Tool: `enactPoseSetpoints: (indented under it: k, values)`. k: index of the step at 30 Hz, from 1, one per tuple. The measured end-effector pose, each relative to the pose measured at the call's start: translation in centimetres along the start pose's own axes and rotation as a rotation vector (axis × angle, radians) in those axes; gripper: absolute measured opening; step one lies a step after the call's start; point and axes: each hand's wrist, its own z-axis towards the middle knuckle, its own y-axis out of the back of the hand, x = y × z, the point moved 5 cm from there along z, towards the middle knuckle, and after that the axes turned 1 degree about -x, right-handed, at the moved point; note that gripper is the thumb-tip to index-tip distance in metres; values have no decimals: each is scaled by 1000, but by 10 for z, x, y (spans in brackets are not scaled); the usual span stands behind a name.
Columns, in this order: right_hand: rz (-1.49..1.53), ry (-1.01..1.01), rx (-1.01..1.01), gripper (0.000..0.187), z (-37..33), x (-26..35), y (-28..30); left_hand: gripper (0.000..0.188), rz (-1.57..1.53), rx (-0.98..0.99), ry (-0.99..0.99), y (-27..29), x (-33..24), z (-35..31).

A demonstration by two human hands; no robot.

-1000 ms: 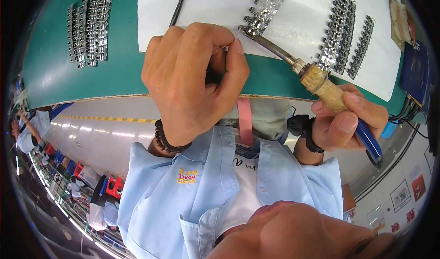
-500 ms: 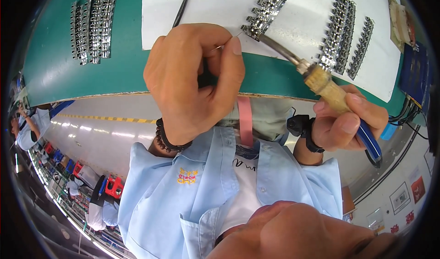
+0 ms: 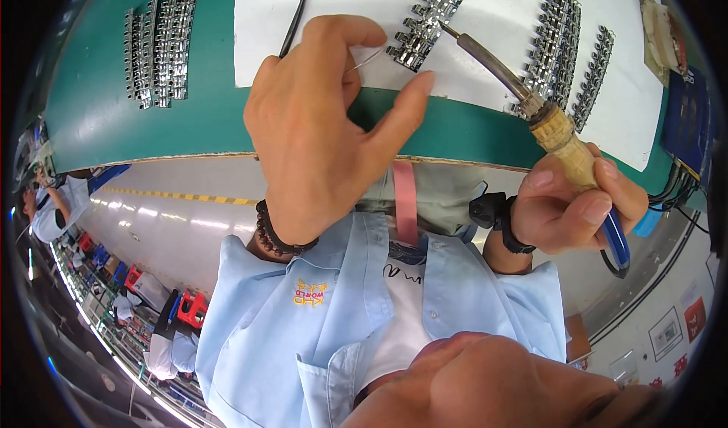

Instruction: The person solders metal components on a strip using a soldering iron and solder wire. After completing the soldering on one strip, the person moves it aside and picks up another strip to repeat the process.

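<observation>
In the head view, the white sheet on the green desk serves as the landmark. The left hand hovers over the sheet's near edge, its fingers loosely curled and pinching a thin solder wire between forefinger and the fingers behind it, the thumb stretched out apart toward the sheet's edge. The wire's free end points at the near end of a strip of small shiny metal parts lying on the sheet. The right hand, off the sheet's near right corner, has its fingers wrapped tightly round the wooden handle of a soldering iron; the iron's tip sits on the sheet just beside that strip. More metal strips lie farther right on the sheet, and another group lies on the bare desk left of it. A black cable crosses the sheet's left edge.
</observation>
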Motion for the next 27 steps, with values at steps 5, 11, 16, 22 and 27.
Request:
enactPoseSetpoints:
  k: [5, 11, 16, 22, 27]
  values:
    - [-112, -87, -19, 40, -1, 1, -1, 29, 33, 44, 52, -1, 4, 4]
    - [-107, -101, -40, 38, -1, 4, -1, 27, 57, 25, -6, 3, 2, 6]
    - [-110, -111, -58, 37, -4, 5, 0, 25, 9, 38, -15, 5, 4, 6]
    - [-131, -111, -69, 36, -6, 7, 0, 26, 3, 32, -20, 9, 4, 4]
    - [-197, -126, -89, 37, -6, 8, 0, 27, 19, 44, -29, 10, 3, 4]
